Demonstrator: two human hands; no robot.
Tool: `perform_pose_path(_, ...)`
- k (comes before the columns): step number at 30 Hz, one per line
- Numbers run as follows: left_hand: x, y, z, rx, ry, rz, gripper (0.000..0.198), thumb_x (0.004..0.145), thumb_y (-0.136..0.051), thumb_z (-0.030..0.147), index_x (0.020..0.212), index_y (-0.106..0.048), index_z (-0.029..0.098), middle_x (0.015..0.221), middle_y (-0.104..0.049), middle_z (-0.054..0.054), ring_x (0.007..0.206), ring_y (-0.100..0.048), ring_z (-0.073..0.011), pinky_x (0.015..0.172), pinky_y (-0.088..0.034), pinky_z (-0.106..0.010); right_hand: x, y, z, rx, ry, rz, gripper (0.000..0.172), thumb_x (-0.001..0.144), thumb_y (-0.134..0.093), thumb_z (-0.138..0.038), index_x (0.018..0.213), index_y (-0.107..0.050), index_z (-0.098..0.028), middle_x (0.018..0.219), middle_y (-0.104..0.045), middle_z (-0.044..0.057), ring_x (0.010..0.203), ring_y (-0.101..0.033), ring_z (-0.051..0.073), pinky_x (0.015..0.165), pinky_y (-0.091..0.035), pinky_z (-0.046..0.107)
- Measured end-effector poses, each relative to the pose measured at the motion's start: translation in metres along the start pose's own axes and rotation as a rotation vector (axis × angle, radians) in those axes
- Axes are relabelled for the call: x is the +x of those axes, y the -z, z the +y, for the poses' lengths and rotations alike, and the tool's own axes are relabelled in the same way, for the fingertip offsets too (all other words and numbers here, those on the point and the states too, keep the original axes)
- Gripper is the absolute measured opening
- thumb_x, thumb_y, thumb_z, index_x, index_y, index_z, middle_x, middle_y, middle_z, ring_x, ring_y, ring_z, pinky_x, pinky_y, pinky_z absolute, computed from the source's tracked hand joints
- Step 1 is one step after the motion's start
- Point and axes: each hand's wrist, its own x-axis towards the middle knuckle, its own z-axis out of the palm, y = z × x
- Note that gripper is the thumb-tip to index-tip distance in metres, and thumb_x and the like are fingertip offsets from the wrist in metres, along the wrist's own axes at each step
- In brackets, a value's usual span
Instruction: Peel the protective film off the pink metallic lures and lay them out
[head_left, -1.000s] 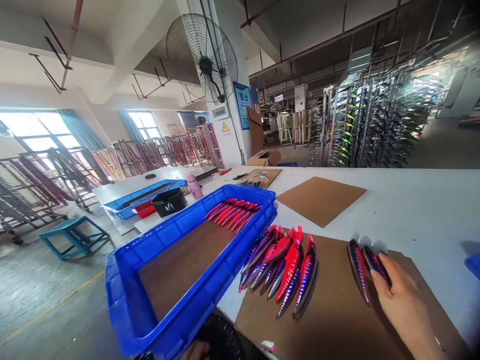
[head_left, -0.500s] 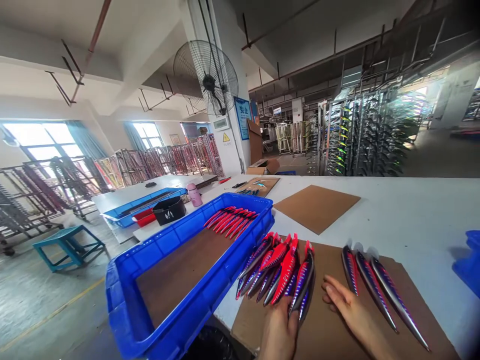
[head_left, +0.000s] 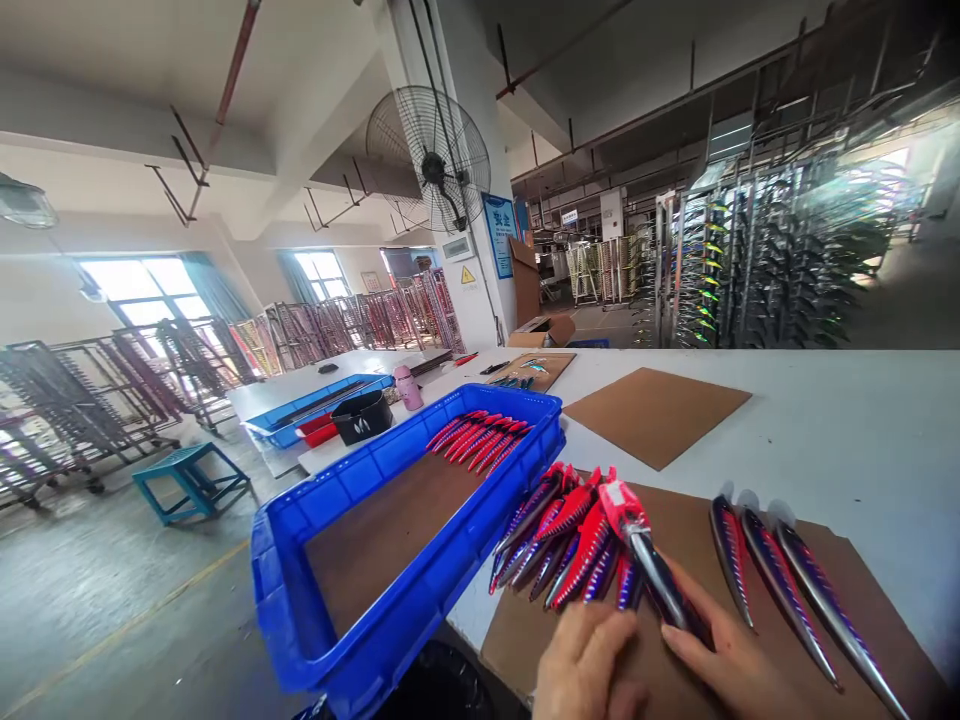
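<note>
Handling of painted fishing lures at the near edge of the tabletop (head_left: 825, 430). The right hand (head_left: 720, 645) grips one fishing lure (head_left: 660, 575) by its dark body, red end pointing away, just right of the pile (head_left: 551, 545). The left hand (head_left: 581, 655) is curled at the pile's near ends; whether it grips anything cannot be told. Good practice, as judged here: pinch the body lightly, clear of the red end, and keep it from scraping its neighbours. Counts: one lure in hand; three in the spaced row (head_left: 787, 600) toward the right of the near cardboard sheet (head_left: 694, 525); in the pile and the tray group (head_left: 480, 440), several each, overlapping too much for exact figures; one blue tray (head_left: 427, 590), overhanging the tabletop's edge; one bare cardboard sheet (head_left: 660, 415) toward the far edge.
</note>
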Motion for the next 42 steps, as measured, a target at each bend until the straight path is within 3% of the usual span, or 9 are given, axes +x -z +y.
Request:
perform_pose_path(2, 0.015, 0.026, 0.005, 0.172, -0.134, -0.008, 0.069, 0.076, -0.068, 0.013, 0.139, -0.048, 0.031, 0.141, -0.054, -0.012, 0.133, -0.045, -0.0353, 0.110, -0.036, -0.048, 0.001, -0.001, 0.011, -0.210, 0.090, -0.025, 0.066, 0.078, -0.057, -0.033, 0.140, -0.048, -0.012, 0.143, -0.051, 0.013, 0.133, -0.044, 0.029, 0.111, -0.034, 0.044)
perform_pose_path(5, 0.035, 0.053, 0.007, 0.351, -0.239, -0.100, 0.076, 0.081, -0.064, 0.013, 0.148, -0.031, 0.031, 0.152, -0.041, -0.011, 0.144, -0.027, -0.0360, 0.116, -0.023, -0.056, 0.001, -0.007, 0.025, -0.425, 0.208, -0.063, 0.060, 0.078, -0.056, -0.030, 0.135, -0.055, -0.012, 0.138, -0.055, 0.012, 0.127, -0.052, 0.028, 0.107, -0.041, 0.042)
perform_pose_path(9, 0.049, 0.062, 0.000, 0.451, -0.315, -0.191, 0.051, 0.094, -0.047, 0.016, 0.143, -0.041, 0.031, 0.138, -0.058, -0.010, 0.136, -0.044, -0.0272, 0.114, -0.030, -0.045, -0.001, -0.016, 0.025, -0.510, 0.281, -0.051, 0.049, 0.078, -0.055, -0.031, 0.122, -0.067, -0.013, 0.122, -0.066, 0.011, 0.112, -0.064, 0.027, 0.097, -0.051, 0.036)
perform_pose_path(15, 0.047, 0.064, -0.008, 0.609, -0.374, -0.139, 0.027, 0.094, -0.052, 0.023, 0.120, -0.061, 0.023, 0.112, -0.071, -0.008, 0.107, -0.063, -0.0232, 0.092, -0.046, -0.032, -0.001, -0.013, 0.013, -0.484, 0.135, 0.014, 0.046, 0.086, -0.047, -0.046, 0.115, -0.071, -0.021, 0.113, -0.072, 0.006, 0.103, -0.068, 0.027, 0.087, -0.057, 0.036)
perform_pose_path(20, 0.044, 0.063, -0.005, 0.787, -0.235, -0.241, 0.005, 0.086, -0.064, 0.022, 0.086, -0.063, 0.018, 0.086, -0.068, -0.006, 0.077, -0.060, -0.0214, 0.067, -0.044, -0.031, -0.001, -0.012, 0.025, -0.657, 0.203, -0.039, 0.050, 0.084, -0.052, -0.052, 0.117, -0.070, -0.018, 0.111, -0.073, 0.006, 0.099, -0.070, 0.028, 0.084, -0.059, 0.036)
perform_pose_path(26, 0.048, 0.066, 0.004, 0.827, -0.103, -0.356, 0.008, 0.083, -0.063, 0.021, 0.088, -0.059, 0.018, 0.095, -0.065, -0.005, 0.086, -0.058, -0.0223, 0.075, -0.047, -0.032, -0.002, -0.022, 0.035, -1.125, 0.689, 0.193, 0.037, 0.093, -0.046, -0.038, 0.117, -0.067, -0.020, 0.105, -0.075, 0.003, 0.089, -0.073, 0.025, 0.067, -0.063, 0.034)
perform_pose_path(32, 0.050, 0.060, -0.002, 0.850, -0.033, -0.273, 0.009, 0.081, -0.062, 0.021, 0.088, -0.057, 0.017, 0.091, -0.067, -0.006, 0.083, -0.059, -0.0237, 0.070, -0.044, -0.034, 0.001, -0.024, 0.009, -1.285, 0.818, 0.292, 0.043, 0.100, -0.030, -0.036, 0.109, -0.068, -0.021, 0.092, -0.077, 0.002, 0.072, -0.073, 0.020, 0.055, -0.060, 0.029)
perform_pose_path(38, 0.051, 0.049, -0.004, 0.832, -0.030, -0.184, 0.010, 0.089, -0.058, 0.025, 0.080, -0.055, 0.021, 0.081, -0.067, -0.001, 0.077, -0.059, -0.0207, 0.067, -0.036, -0.034, -0.002, -0.022, 0.021, -1.205, 0.733, 0.419, 0.039, 0.098, -0.035, -0.036, 0.113, -0.063, -0.015, 0.100, -0.076, 0.005, 0.081, -0.074, 0.026, 0.063, -0.063, 0.037)
perform_pose_path(42, 0.052, 0.046, -0.006, 0.802, -0.154, -0.032, 0.015, 0.089, -0.058, 0.020, 0.075, -0.053, 0.020, 0.076, -0.064, 0.000, 0.074, -0.054, -0.0183, 0.067, -0.031, -0.034, -0.003, -0.022, 0.035, -0.801, 0.322, 0.301, 0.042, 0.092, -0.045, -0.047, 0.121, -0.061, -0.021, 0.109, -0.074, 0.003, 0.093, -0.072, 0.023, 0.074, -0.061, 0.031)
